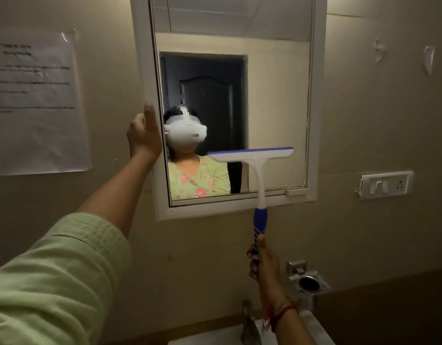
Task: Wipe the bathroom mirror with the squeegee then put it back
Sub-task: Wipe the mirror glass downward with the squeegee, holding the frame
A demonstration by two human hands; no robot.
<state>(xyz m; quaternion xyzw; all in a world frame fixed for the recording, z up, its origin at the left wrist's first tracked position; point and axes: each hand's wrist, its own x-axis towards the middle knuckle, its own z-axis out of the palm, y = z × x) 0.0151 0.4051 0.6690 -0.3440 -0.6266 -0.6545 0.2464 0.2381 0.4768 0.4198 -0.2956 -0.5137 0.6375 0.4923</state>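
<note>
The white-framed mirror (277, 95) hangs on the wall straight ahead. My right hand (262, 262) grips the blue handle of a white squeegee (258, 170), held upright. Its blue-edged blade lies level across the lower right part of the glass. My left hand (144, 135) rests against the mirror's left frame edge, thumb up along the frame, with nothing in it. The glass reflects a person in a green top wearing a white headset.
A printed paper sheet (33, 103) is taped to the wall at left. A switch and socket plate (385, 185) sits right of the mirror. Below are a metal cup holder (308, 285), a tap (249, 324) and the white basin rim (215, 337).
</note>
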